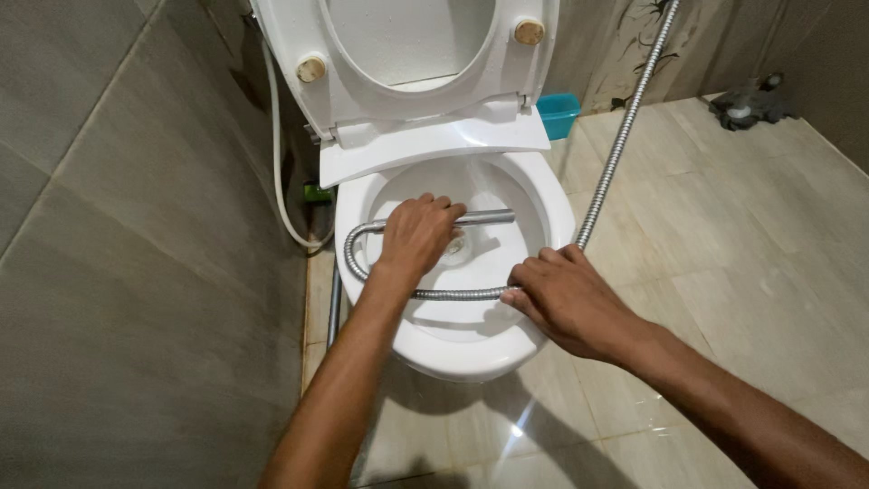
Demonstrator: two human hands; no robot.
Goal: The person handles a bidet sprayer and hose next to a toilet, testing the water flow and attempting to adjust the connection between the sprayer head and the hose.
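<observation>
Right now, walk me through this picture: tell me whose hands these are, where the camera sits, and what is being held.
The single picture comes from a camera worn on a person's head, looking down at their own bare hands over a white toilet bowl with its seat raised. The left hand grips a metal spray wand spraying water into the bowl. The right hand holds the flexible metal hose, which loops round the bowl and runs up toward the wall. On the tiled floor behind stands a small blue tub.

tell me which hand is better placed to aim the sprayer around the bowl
Left, probably: the left hand already grips the sprayer handle over the bowl, while the right hand only holds the hose.
</observation>
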